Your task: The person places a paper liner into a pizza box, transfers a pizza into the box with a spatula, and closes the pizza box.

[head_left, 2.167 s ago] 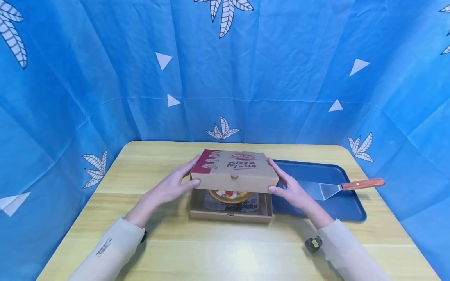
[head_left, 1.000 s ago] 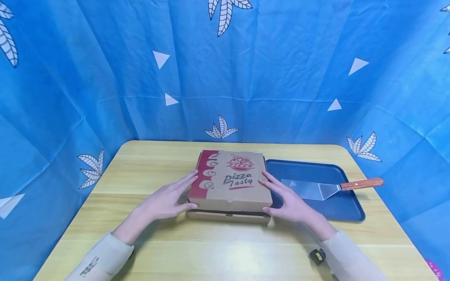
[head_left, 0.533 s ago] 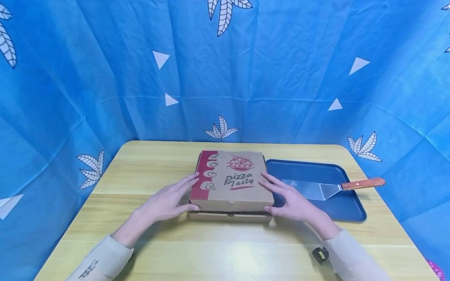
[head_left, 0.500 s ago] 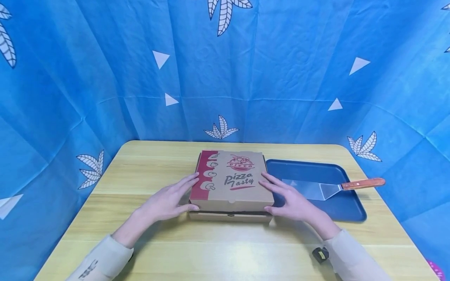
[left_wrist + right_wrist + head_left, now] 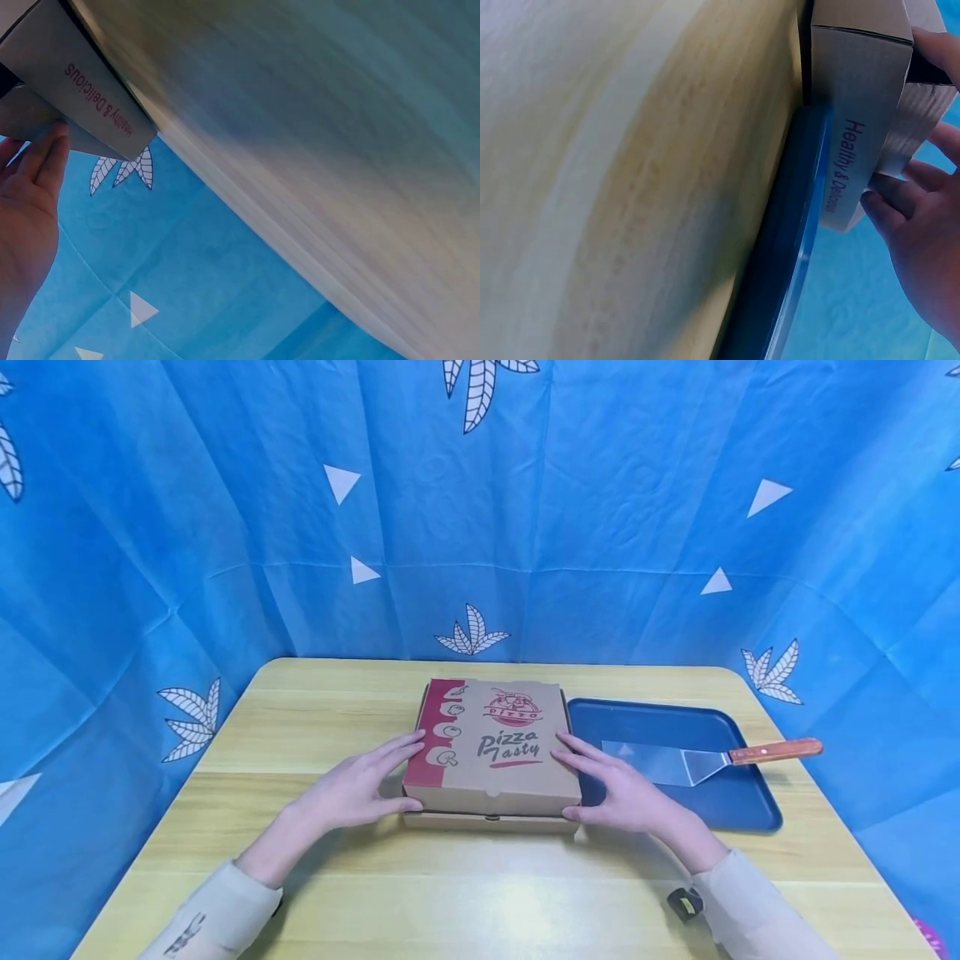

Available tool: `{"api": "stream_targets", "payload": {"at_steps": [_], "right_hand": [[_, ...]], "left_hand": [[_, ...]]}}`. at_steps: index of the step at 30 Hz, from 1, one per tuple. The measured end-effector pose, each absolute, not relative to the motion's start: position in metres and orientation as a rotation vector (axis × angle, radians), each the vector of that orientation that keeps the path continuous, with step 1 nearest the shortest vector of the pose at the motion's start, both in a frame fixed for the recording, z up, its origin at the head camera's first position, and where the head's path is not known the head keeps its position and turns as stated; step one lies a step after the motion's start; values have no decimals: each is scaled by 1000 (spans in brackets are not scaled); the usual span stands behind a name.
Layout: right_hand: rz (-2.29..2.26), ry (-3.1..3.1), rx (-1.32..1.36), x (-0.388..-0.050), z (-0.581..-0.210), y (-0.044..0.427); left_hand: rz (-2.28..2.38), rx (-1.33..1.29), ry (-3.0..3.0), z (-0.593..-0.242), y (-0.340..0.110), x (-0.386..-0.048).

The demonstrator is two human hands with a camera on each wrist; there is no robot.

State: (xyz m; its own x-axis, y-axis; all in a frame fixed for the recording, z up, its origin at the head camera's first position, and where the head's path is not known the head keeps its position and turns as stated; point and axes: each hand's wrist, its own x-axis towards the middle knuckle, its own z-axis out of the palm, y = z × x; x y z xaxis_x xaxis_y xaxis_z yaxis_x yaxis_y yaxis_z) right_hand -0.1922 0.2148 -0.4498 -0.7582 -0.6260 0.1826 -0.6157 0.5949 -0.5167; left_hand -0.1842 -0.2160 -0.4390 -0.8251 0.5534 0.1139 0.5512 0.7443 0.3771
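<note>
A cardboard pizza box [image 5: 517,777] with a red strip and printed lettering sits on the table. Its lid covers the base, whose front wall [image 5: 491,823] still shows as a low strip beneath it. My left hand [image 5: 352,787] holds the lid's left side, thumb at the front corner and fingers along the edge. Opposite it, my right hand [image 5: 618,787] holds the lid's right side in the same way. In the right wrist view, the right hand's fingers [image 5: 900,199] touch the lid's side, with a dark gap near the thumb. The box's contents are hidden.
Against the box's right side lies a dark blue tray [image 5: 720,806]. A metal pizza server with a wooden handle [image 5: 776,751] rests across it, the handle reaching past the tray's right rim. Blue patterned cloth [image 5: 600,510] hangs around the wooden table [image 5: 450,893].
Both hands have lowered the lid from above the base, covering the pizza seen earlier. Over the last half second, the lid and hands have hardly moved.
</note>
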Motion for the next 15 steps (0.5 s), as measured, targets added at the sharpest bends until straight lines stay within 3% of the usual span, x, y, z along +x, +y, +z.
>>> {"api": "stream_targets", "payload": {"at_steps": [15], "right_hand": [[-944, 2778, -1096, -192, -452, 216]], "left_hand": [[758, 975, 2903, -434, -213, -178]]}}
